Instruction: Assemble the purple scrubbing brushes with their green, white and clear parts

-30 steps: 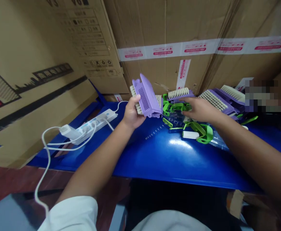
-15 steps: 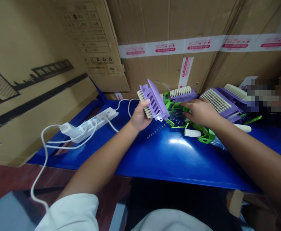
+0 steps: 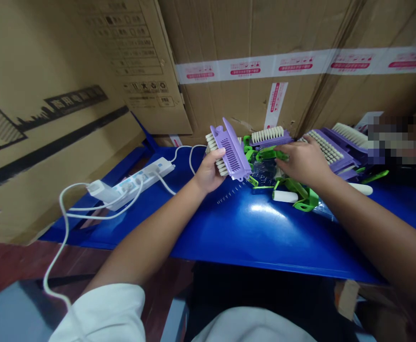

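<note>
My left hand [image 3: 209, 172] is closed around a purple brush head [image 3: 232, 153] with cream bristles. It is held tilted above the table, its slotted back towards me and its bristles to the left. To the right, my right hand [image 3: 304, 162] pinches a green plastic part [image 3: 267, 153] over a pile of similar green pieces [image 3: 305, 198]. The fingertips are partly hidden behind the hand. A clear plastic bag [image 3: 264, 170] lies under that part. Behind the pile rests another purple brush head [image 3: 270, 136], bristles up.
More purple brush heads [image 3: 324, 146] are stacked at the right. A white roller [image 3: 285, 196] and several small springs or screws [image 3: 229, 194] lie on the blue table [image 3: 229, 237]. A white power strip [image 3: 140, 183] with cables sits at left. Cardboard boxes [image 3: 229, 28] wall the back.
My right hand has shifted slightly right and lifted a green plastic part off the pile. My left hand still holds the brush head, almost unmoved.
</note>
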### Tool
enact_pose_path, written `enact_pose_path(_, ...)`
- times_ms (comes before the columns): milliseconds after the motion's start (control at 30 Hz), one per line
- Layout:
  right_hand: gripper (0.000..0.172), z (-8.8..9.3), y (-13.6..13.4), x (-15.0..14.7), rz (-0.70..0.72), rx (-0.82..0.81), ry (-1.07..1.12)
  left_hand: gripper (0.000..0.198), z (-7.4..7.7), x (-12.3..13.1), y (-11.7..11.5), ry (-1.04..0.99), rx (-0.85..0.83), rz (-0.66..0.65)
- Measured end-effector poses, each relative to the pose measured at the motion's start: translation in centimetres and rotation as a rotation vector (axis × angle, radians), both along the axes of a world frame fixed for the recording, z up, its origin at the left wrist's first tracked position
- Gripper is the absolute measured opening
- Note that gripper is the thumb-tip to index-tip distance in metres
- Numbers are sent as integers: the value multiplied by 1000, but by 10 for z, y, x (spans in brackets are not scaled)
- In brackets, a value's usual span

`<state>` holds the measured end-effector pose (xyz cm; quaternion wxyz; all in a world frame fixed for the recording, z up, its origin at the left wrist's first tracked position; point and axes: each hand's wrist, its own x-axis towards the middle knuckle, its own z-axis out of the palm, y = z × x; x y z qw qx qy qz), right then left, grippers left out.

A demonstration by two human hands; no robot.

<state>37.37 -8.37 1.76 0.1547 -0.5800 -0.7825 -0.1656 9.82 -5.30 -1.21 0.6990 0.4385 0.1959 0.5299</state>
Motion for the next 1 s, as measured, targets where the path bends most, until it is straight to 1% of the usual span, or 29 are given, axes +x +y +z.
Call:
enact_pose_path(67, 36, 2, 0, 1, -16, 6, -13, 54, 0, 0, 0, -5, -8, -2)
enact_pose_path(200, 37, 2, -2, -1, -6, 7, -27, 50, 0, 1, -1, 3, -8, 0)
enact_pose_path(333, 50, -1, -7, -6, 15, -27, -69, 49, -1, 1, 0, 16, -1, 0)
enact_pose_path(400, 56, -1, -8, -7, 49, -86, -106, 49, -2, 1, 1, 19, 1, -1)
enact_pose_path(467, 57, -1, -8, -8, 88, -146, -141, 48, -2, 0, 1, 16, 2, -4)
enact_pose_path(567, 53, -1, -7, -9, 96, -189, -187, 45, -3, 0, 1, 17, 3, -9)
enact_pose_path(667, 49, 0, -5, -11, 82, -199, -223, 45, -3, 0, 1, 20, 6, -10)
enact_pose_path(733, 45, -1, -4, -12, 101, -201, -244, 46, -3, 0, 1, 22, 10, -6)
enact_pose_path(900, 31, -3, -3, -10, 127, -139, -281, 45, -3, 1, 1, 25, 17, 7)
enact_pose_path(1000, 29, -2, -3, -8, 162, -91, -239, 48, -2, 1, 1, 24, 10, 9)
